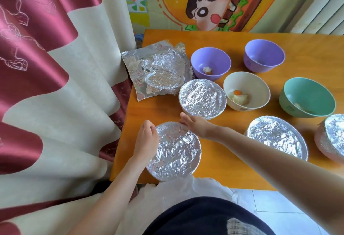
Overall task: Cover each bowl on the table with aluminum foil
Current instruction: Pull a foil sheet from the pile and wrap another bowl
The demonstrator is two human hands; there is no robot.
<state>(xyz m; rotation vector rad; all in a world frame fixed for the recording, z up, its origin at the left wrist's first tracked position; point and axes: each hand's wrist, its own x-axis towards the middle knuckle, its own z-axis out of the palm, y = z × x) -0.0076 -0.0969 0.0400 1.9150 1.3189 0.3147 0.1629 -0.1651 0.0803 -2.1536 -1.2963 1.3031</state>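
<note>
At the near edge of the surface (219, 162), a foil-covered bowl (176, 151) stood. My left hand (147, 139) and right hand (195, 125) gripped its rim.

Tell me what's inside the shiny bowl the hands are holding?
The foil-covered bowl shows only crinkled silver from rim to rim. The left hand and right hand grip its edge. Whatever is inside is hidden underneath.
</note>
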